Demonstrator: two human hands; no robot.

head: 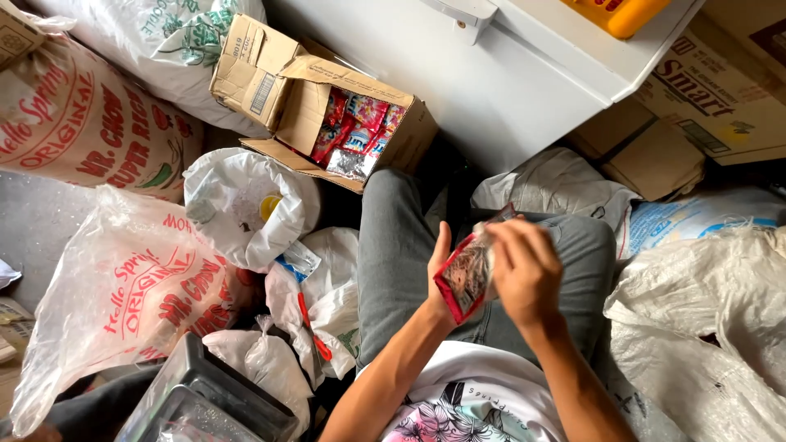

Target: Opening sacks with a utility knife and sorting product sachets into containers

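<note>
I sit with my knees up in grey trousers. My left hand (443, 266) holds a small stack of red-edged snack packets (463, 274) above my lap. My right hand (524, 266) closes over the top packet of that stack, its fingers gripping the clear wrapper. Ahead of my left knee stands an open cardboard box (307, 102) with several more red and pink packets (354, 131) standing in it.
Large printed plastic sacks (131, 286) and white bags (246, 205) crowd the floor at my left. A white appliance (508, 74) stands ahead, with flattened cardboard (712, 90) to its right. Woven white sacks (704, 327) lie at my right. A dark plastic bin (213, 401) sits near my left elbow.
</note>
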